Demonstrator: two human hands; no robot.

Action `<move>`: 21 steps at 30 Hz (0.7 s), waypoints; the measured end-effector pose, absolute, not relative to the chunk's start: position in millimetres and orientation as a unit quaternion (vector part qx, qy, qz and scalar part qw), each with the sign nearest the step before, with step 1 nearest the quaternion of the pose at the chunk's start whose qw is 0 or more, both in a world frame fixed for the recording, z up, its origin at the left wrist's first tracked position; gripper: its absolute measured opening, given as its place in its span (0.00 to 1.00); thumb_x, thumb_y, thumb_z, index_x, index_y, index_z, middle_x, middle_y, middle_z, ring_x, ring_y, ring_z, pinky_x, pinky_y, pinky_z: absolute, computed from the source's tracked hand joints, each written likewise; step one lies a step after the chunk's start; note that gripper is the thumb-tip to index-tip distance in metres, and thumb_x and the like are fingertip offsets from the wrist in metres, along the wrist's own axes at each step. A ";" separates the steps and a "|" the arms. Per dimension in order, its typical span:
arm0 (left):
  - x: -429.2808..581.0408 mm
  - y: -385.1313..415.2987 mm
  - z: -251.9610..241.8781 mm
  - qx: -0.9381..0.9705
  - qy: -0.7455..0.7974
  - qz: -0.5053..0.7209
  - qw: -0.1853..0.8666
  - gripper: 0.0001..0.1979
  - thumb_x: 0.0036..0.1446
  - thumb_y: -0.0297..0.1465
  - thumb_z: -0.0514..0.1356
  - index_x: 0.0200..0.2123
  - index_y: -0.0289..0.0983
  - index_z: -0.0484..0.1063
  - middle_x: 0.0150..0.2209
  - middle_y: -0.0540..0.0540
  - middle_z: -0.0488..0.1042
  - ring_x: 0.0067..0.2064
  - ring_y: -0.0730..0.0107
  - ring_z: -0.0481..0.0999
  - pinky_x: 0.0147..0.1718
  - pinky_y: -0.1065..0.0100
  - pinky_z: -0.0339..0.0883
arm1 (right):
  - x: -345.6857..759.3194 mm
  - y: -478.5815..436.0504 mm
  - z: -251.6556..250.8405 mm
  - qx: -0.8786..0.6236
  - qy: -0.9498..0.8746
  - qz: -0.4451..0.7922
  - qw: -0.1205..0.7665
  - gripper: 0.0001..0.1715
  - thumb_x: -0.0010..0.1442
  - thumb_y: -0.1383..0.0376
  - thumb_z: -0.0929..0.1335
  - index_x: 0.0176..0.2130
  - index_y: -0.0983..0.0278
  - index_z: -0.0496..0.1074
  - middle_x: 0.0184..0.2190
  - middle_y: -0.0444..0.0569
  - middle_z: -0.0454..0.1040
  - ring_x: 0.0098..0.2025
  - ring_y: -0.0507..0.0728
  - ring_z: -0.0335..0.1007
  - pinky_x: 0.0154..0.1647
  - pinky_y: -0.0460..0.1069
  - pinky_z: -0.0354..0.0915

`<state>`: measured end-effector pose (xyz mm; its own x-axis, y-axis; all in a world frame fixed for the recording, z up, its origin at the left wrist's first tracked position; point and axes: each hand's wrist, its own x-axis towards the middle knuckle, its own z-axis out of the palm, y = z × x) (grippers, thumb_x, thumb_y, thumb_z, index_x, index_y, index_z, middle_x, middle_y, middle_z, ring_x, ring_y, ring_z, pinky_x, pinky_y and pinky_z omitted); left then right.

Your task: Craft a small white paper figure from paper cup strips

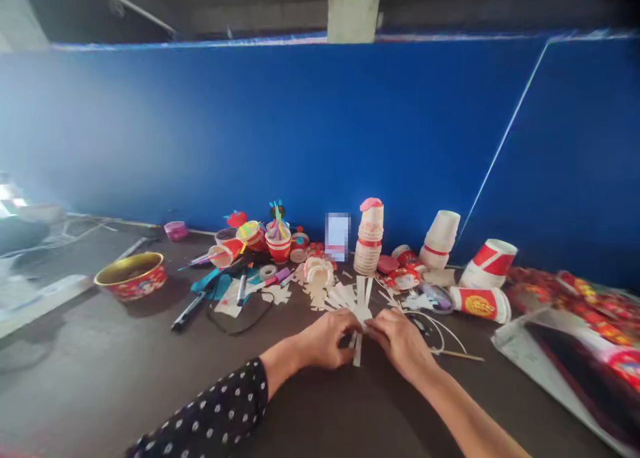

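My right hand pinches the slit white paper; my left hand curls at its other edge, its hold too small to tell. The paper's long axis points away from me, strips fanning toward stacked cups. Nearer me, dark tabletop gives room.

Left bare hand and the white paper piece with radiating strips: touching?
Touching. The head view shows the left hand with its fingertips on the white paper piece, no gap visible between them.
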<state>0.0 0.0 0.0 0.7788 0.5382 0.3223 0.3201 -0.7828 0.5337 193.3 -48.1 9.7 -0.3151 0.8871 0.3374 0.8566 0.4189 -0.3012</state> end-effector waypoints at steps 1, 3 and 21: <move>-1.2 0.4 2.8 0.918 0.220 0.228 0.237 0.19 0.39 0.22 0.65 0.39 0.33 0.69 0.36 0.45 0.71 0.37 0.66 0.70 0.39 0.68 0.66 | 196.3 -48.7 11.1 -0.542 -0.806 0.036 0.234 0.14 0.61 0.66 0.59 0.34 0.61 0.73 0.30 0.47 0.70 0.36 0.56 0.65 0.38 0.49 0.59; -3.3 1.3 7.5 0.924 0.198 0.215 0.247 0.20 0.38 0.26 0.68 0.38 0.34 0.69 0.38 0.45 0.71 0.39 0.65 0.69 0.41 0.68 0.65 | 202.9 -50.1 13.8 -0.552 -0.799 0.043 0.235 0.12 0.60 0.67 0.61 0.37 0.61 0.73 0.31 0.48 0.71 0.37 0.57 0.65 0.39 0.49 0.60; 1.9 -6.6 8.2 0.939 0.159 0.199 0.230 0.04 0.51 0.28 0.63 0.26 0.35 0.75 0.31 0.47 0.74 0.37 0.69 0.72 0.41 0.72 0.64 | 218.6 -61.0 21.6 -0.583 -0.796 0.073 0.142 0.08 0.56 0.69 0.63 0.27 0.62 0.70 0.31 0.47 0.70 0.39 0.56 0.65 0.37 0.48 0.57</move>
<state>1.9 -6.6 8.2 0.8700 0.3899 0.3016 0.2065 -0.8439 0.4951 218.6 -61.0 21.6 -0.2793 0.9498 0.1406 0.9083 0.3089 -0.2823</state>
